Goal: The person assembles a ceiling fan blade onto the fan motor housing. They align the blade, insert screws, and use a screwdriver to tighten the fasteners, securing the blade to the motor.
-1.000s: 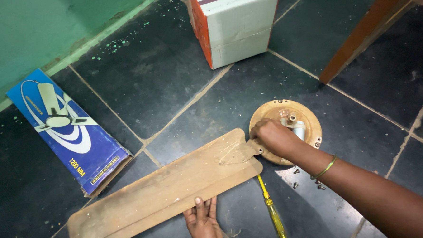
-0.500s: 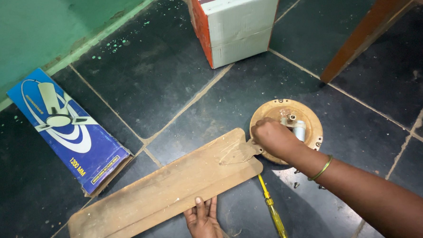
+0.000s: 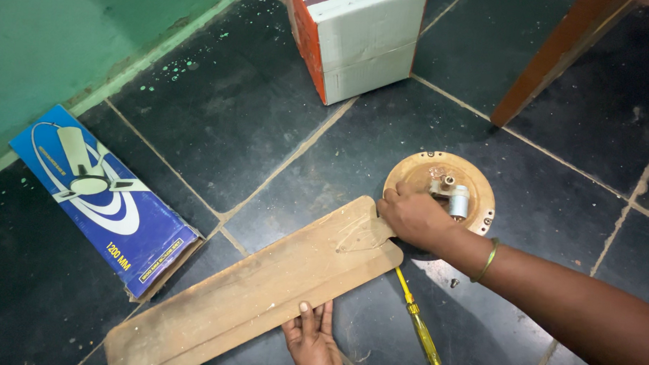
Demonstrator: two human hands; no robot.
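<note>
A: What's the biggest thing down there?

B: The dark tiled floor (image 3: 218, 119) itself, with a green wall along its far-left edge. On it lies a long tan fan blade (image 3: 254, 292), running from the near-left corner up toward the middle.

A: And around it?

B: A white and orange carton (image 3: 360, 38) stands at the far edge, well apart from the blade. A blue fan box (image 3: 105, 202) lies at the left, just beside the blade. A brown wooden leg (image 3: 556, 54) slants in at the far-right corner.

A: Where are the hands?

B: The right hand (image 3: 414, 219) rests over the blade's narrow end where it meets a round tan motor plate (image 3: 477, 185) right of the middle; its fingers are curled down onto the joint, though whether they pinch anything I cannot tell. The left hand (image 3: 318, 339) lies flat at the near edge, fingers (image 3: 305, 317) stretched out, pressing the blade's near side.

A: Anything smaller?

B: A yellow screwdriver (image 3: 417, 321) lies near the blade's end, and a small screw (image 3: 453, 283) beside the right wrist.
</note>
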